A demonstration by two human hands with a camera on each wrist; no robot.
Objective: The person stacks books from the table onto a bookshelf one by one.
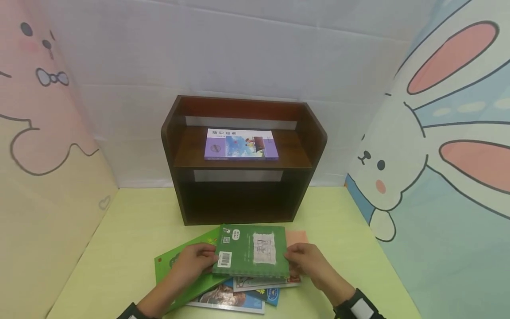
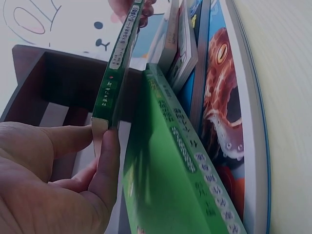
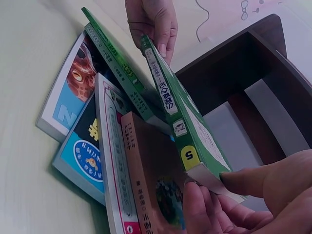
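Between my two hands is a dark green book (image 1: 250,250), its barcode side up, raised above a loose pile. My left hand (image 1: 198,261) pinches its left edge, thumb on top, and my right hand (image 1: 307,262) pinches the opposite edge. In the right wrist view the book's spine (image 3: 168,100) shows a yellow patch with a 5. Under it lie a bright green book (image 2: 165,156), a blue book with an octopus picture (image 2: 222,97), a dark blue book (image 3: 85,151), a white-spined book (image 3: 114,146) and a brownish-orange book (image 3: 151,170), overlapping one another.
Behind the pile stands a dark brown two-tier shelf (image 1: 243,167). A purple and white book (image 1: 241,145) lies flat on its upper tier. The pale yellow table (image 1: 131,230) is bounded by cloth walls with cartoon animals, including a rabbit (image 1: 392,155) on the right.
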